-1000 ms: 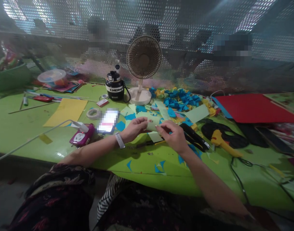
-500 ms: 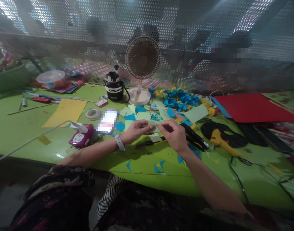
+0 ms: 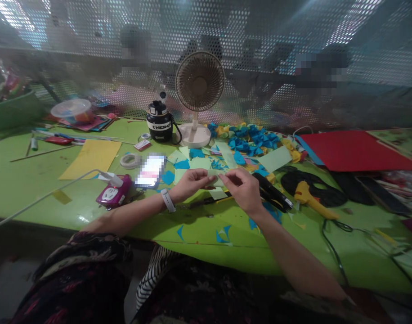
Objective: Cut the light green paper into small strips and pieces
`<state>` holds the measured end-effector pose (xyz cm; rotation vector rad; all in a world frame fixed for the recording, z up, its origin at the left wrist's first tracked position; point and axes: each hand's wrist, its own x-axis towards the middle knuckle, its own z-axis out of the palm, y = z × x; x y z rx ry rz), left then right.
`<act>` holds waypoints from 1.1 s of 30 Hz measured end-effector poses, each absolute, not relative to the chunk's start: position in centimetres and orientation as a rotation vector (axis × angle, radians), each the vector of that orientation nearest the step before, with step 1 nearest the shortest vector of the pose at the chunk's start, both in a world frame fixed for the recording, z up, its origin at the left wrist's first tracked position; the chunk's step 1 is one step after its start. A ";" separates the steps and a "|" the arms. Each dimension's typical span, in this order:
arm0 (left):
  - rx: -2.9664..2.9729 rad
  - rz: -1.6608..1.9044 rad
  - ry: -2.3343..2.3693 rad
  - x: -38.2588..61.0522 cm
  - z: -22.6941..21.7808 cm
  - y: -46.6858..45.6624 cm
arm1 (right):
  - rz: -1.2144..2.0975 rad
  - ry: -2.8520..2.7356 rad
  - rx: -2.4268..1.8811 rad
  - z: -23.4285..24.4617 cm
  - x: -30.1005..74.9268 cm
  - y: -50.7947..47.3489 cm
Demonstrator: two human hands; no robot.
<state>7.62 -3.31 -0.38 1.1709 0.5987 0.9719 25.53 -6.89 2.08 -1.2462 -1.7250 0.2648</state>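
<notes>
My left hand [image 3: 191, 184], with a white watch band on its wrist, pinches one end of a pale green paper strip [image 3: 217, 177]. My right hand [image 3: 241, 191] holds the other end between thumb and fingers, and the strip spans the gap between them. Just beyond my right hand lies a black stapler [image 3: 271, 192], apart from my fingers. Cut sheets of pale green and blue paper [image 3: 199, 163] are scattered on the green table [image 3: 206, 229] just beyond my hands.
A blurred phone [image 3: 151, 170], pink socket [image 3: 109, 195] and tape roll [image 3: 130, 160] lie left. Right are a yellow glue gun [image 3: 305, 198] and red card [image 3: 354, 150]. Behind stand a fan [image 3: 199, 81], black jug [image 3: 159, 121] and blue paper pile [image 3: 251, 137].
Over the last second my left hand has shifted slightly right, and the green strip now lies flatter between my hands. The whole view has shifted slightly.
</notes>
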 end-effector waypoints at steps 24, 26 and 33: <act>1.228 0.723 0.676 7.0 0.2 -3.6 | 0.731 -1.513 -1.227 1.9 25.6 -6.4; 1.231 0.635 0.681 6.9 0.4 -3.6 | 0.727 -1.526 -1.226 2.0 25.5 -6.5; 1.272 0.509 0.650 6.6 0.6 -3.3 | 0.758 -1.535 -1.234 2.4 25.7 -6.6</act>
